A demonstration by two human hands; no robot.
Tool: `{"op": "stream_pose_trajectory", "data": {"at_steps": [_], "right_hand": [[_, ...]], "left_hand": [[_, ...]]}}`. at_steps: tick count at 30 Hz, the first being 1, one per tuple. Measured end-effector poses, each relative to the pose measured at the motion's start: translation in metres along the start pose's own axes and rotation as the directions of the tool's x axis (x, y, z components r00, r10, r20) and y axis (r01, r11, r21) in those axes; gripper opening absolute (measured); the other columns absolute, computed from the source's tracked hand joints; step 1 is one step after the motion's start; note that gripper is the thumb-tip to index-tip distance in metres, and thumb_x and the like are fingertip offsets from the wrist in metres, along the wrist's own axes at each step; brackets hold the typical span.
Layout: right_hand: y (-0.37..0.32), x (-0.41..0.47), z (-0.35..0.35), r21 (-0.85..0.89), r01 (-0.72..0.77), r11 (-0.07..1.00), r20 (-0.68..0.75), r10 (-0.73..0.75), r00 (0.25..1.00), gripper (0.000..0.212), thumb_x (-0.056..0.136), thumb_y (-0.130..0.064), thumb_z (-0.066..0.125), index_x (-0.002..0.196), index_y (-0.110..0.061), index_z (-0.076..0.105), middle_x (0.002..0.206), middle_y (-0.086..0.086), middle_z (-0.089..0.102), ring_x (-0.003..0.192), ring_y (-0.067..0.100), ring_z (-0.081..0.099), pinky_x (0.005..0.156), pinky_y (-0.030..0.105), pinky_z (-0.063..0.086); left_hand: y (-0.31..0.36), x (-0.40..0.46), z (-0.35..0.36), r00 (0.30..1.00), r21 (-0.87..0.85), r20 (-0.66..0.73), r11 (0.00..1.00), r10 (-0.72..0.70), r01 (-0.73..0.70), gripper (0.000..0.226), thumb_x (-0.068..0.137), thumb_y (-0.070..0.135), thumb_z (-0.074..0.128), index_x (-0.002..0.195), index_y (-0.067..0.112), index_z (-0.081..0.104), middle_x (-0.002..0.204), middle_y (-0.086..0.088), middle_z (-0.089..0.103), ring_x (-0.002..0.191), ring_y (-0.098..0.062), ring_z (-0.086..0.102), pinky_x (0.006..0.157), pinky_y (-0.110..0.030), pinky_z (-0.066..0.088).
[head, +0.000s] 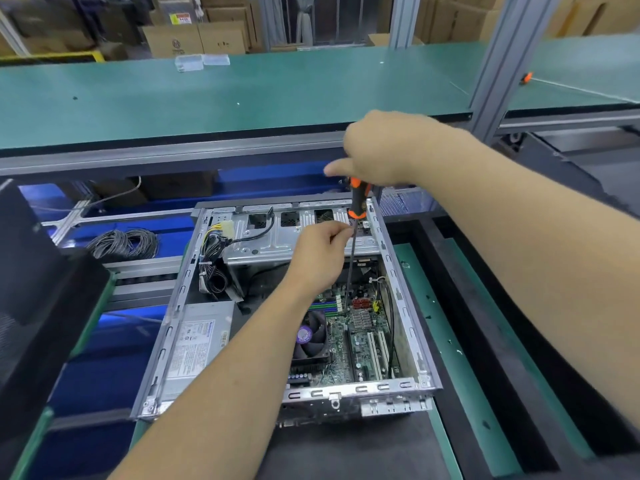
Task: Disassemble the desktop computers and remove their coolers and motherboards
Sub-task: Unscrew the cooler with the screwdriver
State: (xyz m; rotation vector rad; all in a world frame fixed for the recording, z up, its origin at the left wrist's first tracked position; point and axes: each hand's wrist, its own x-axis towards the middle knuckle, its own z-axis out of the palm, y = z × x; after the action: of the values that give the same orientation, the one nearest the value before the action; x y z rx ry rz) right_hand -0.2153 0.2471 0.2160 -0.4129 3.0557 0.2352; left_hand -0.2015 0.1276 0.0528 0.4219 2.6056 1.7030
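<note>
we see the open silver metal desktop computer case (287,306) lying flat on the dark counter (363,448), its long axis running away from us, green motherboard (363,334) facing up. our right hand (384,150) grips the orange-and-black screwdriver (356,202), held near upright with tip down; our left hand (320,252) pinches its thin shaft.

I see even, bright overhead light with soft shadows only. The wide lens bows the far green shelf (242,98) and stretches the near corners. The raised right hand (381,147) is motion-blurred at its fingertip; the far cardboard boxes (194,39) look soft.
</note>
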Motion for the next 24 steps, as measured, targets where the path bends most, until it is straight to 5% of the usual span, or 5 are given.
{"op": "stream_pose_trajectory", "data": {"at_steps": [5, 13, 17, 20, 24], "right_hand": [[-0.009, -0.003, -0.010, 0.146, 0.137, 0.980, 0.178, -0.162, 0.970, 0.027, 0.099, -0.041, 0.052, 0.118, -0.022, 0.055, 0.098, -0.002, 0.056, 0.086, 0.025, 0.064, 0.079, 0.040, 0.051], [-0.012, -0.002, -0.007, 0.043, 0.126, 0.991, 0.138, -0.130, 0.982, 0.021, 0.093, -0.022, 0.054, 0.114, -0.018, 0.054, 0.102, 0.005, 0.057, 0.086, 0.029, 0.061, 0.080, 0.047, 0.053], [-0.011, -0.002, -0.003, 0.003, -0.010, 1.000, 0.017, 0.010, 1.000, 0.047, 0.095, -0.055, 0.054, 0.080, -0.010, 0.053, 0.074, 0.007, 0.060, 0.056, 0.025, 0.060, 0.055, 0.032, 0.043], [-0.006, 0.001, 0.001, -0.008, 0.057, 0.998, 0.013, -0.056, 0.998, 0.024, 0.095, -0.037, 0.061, 0.100, -0.013, 0.060, 0.095, 0.005, 0.063, 0.078, 0.026, 0.059, 0.068, 0.036, 0.048], [0.001, -0.003, -0.001, 0.066, -0.054, 0.996, 0.034, 0.052, 0.998, 0.050, 0.097, -0.056, 0.047, 0.090, -0.009, 0.061, 0.054, 0.003, 0.067, 0.051, 0.020, 0.060, 0.051, 0.029, 0.040]], "left_hand": [[0.004, 0.010, -0.010, 0.995, 0.008, 0.095, 1.000, -0.021, 0.020, 0.011, 0.095, 0.019, 0.064, 0.095, 0.010, 0.068, 0.050, 0.015, 0.034, 0.044, -0.004, 0.029, 0.044, -0.015, 0.027], [0.000, 0.003, -0.004, 0.989, 0.001, 0.109, 0.995, -0.103, 0.103, 0.018, 0.103, 0.015, 0.053, 0.099, 0.006, 0.068, 0.038, 0.013, 0.036, 0.034, -0.003, 0.026, 0.038, -0.016, 0.024], [0.002, 0.004, 0.002, 0.993, 0.111, 0.086, 0.991, -0.079, 0.069, 0.024, 0.100, 0.022, 0.060, 0.099, 0.002, 0.072, 0.067, -0.009, 0.066, 0.054, -0.013, 0.047, 0.055, -0.023, 0.040], [0.005, 0.006, 0.007, 0.993, 0.108, 0.028, 0.988, -0.114, 0.111, 0.026, 0.094, 0.029, 0.068, 0.089, 0.003, 0.071, 0.056, 0.006, 0.050, 0.043, -0.004, 0.040, 0.046, -0.018, 0.031], [0.002, 0.007, 0.002, 0.993, 0.115, 0.035, 0.987, -0.115, 0.111, 0.023, 0.093, 0.029, 0.070, 0.082, 0.009, 0.067, 0.053, 0.008, 0.042, 0.037, -0.005, 0.036, 0.046, -0.020, 0.027]]}}
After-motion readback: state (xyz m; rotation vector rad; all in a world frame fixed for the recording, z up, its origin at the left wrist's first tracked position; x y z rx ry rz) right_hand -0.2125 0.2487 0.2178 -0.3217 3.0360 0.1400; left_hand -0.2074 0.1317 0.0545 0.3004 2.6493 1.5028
